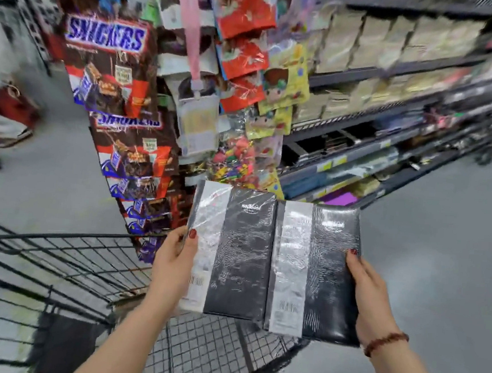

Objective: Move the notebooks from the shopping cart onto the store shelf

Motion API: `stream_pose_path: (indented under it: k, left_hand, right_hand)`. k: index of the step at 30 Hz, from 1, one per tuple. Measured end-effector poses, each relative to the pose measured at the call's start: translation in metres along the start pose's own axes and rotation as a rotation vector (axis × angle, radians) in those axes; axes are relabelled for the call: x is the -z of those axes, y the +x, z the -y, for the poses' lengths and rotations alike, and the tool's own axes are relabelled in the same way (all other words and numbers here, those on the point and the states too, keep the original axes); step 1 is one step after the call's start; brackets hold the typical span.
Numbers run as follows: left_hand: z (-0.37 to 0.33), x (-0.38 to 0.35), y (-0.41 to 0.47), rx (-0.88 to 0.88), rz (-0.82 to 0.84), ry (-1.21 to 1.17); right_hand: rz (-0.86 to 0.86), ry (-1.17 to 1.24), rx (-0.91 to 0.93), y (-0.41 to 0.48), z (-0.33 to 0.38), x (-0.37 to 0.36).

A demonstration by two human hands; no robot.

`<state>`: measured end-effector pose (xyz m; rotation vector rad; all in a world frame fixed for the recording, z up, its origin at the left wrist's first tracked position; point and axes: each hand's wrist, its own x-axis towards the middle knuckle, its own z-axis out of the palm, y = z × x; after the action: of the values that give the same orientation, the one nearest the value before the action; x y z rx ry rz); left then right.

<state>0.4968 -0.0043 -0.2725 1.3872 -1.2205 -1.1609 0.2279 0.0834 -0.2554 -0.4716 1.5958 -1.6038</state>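
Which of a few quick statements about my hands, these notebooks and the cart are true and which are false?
1. Each hand holds a notebook: the left hand a left notebook, the right hand a right notebook. True.
2. The notebooks are bare, without wrapping. False: both are in shiny clear plastic wrap.
3. The notebooks lie inside the shopping cart. False: they are held up above its edge.
4. A Snickers display stands beyond the cart. True.
5. The right wrist wears a beaded bracelet. True.
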Motion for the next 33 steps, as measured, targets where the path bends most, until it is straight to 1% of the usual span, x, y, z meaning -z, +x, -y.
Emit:
stream_pose_path:
  k: [5, 9, 17, 20, 26, 33]
  left_hand:
    - [-0.021, -0.066, -0.006, -0.003, 0.065, 0.000]
    - [-0.033, -0.130, -0.019, -0.005, 0.097, -0.027]
    - [-0.057, -0.265, -0.050, 0.010, 0.094, -0.079]
    - [-0.055, -0.300, -0.051, 0.027, 0.082, -0.039]
    - [-0.065, -0.352, -0.037, 0.028, 0.109, -0.012]
    - [-0.057, -0.405, 0.021, 0.034, 0.068, -0.052]
  right_hand:
    - [-0.062, 0.029, -0.002, 0.015, 0.026, 0.059]
    - [-0.070, 0.058, -0.025, 0.044, 0.045, 0.116]
    - [-0.067, 0.053, -0.026, 0.114, 0.084, 0.227]
    - [-0.081, 0.050, -0.030, 0.134, 0.094, 0.255]
    - [-0.065, 0.051, -0.018, 0.176, 0.101, 0.283]
    - [-0.043, 0.020, -0.018, 0.260, 0.115, 0.277]
